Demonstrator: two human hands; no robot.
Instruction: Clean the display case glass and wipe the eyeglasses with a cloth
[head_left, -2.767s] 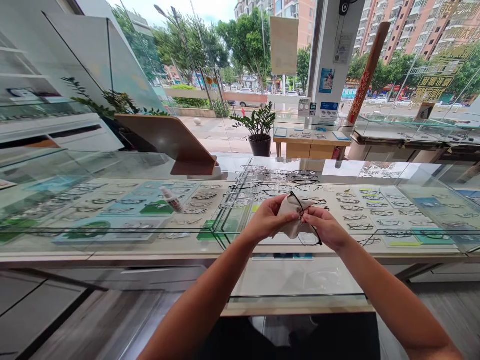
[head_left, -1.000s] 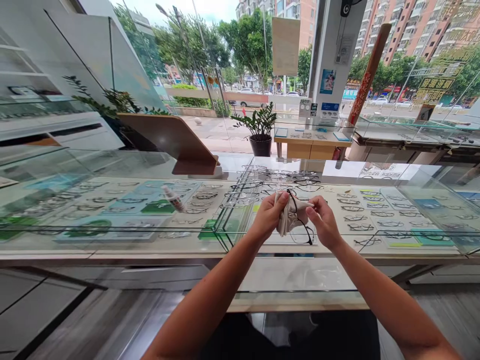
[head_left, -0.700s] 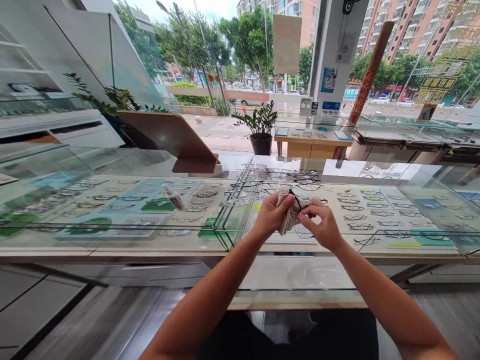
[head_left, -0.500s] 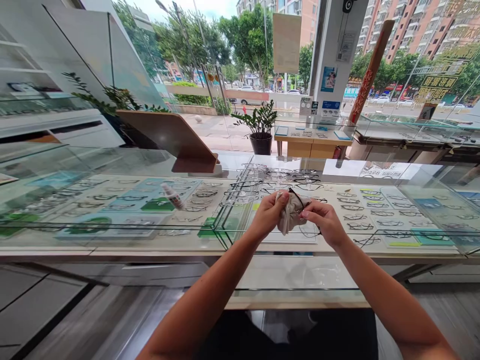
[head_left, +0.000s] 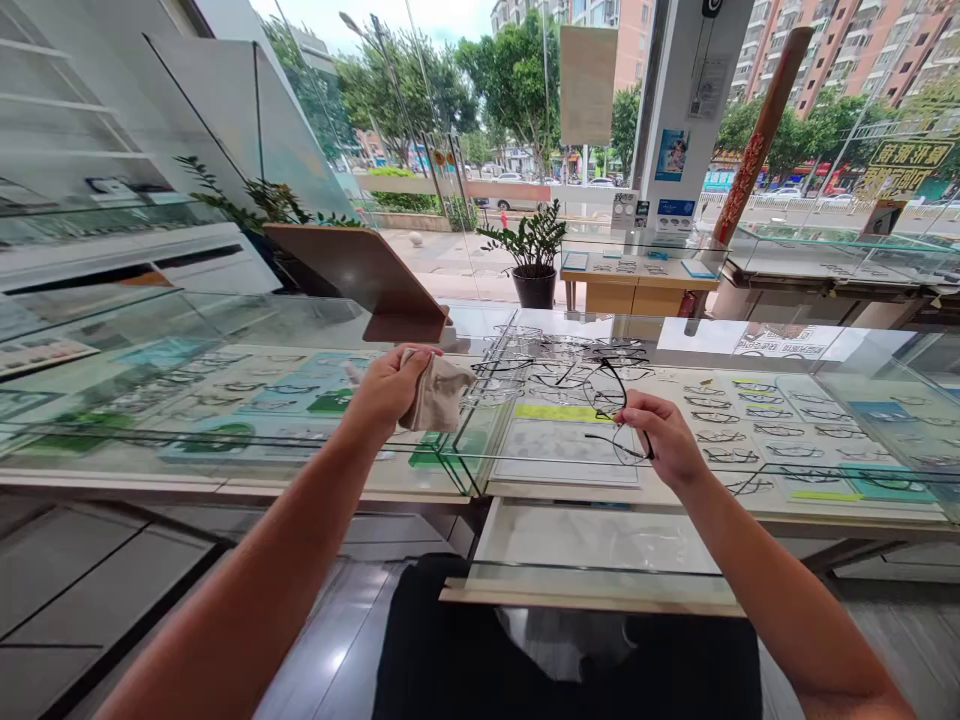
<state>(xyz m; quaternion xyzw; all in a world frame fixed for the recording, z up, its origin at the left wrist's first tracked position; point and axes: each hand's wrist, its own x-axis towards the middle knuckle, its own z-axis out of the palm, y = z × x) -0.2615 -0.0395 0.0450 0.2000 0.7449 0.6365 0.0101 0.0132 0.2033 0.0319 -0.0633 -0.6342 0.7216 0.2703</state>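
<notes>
My left hand [head_left: 391, 385] is closed on a crumpled beige cleaning cloth [head_left: 436, 395], held above the left part of the glass counter. In my right hand [head_left: 660, 432] is a pair of dark-rimmed eyeglasses [head_left: 649, 440], pinched by the frame, with the lenses hanging to the left of my fingers. The cloth and these eyeglasses are well apart. Behind them, several other eyeglasses [head_left: 555, 375] lie on top of the glass counter. The spray bottle is mostly hidden behind my left hand.
Under the counter's glass [head_left: 375, 455], rows of eyeglass frames [head_left: 712, 435] are laid out. A brown-framed mirror [head_left: 352, 265] leans on the counter at the back left. An open drawer [head_left: 592, 540] juts out in front of my lap. A potted plant [head_left: 534, 290] stands beyond the counter.
My left hand has moved left with the cloth, away from the eyeglasses. My right hand has shifted slightly right, still holding them. The view has turned a little left.
</notes>
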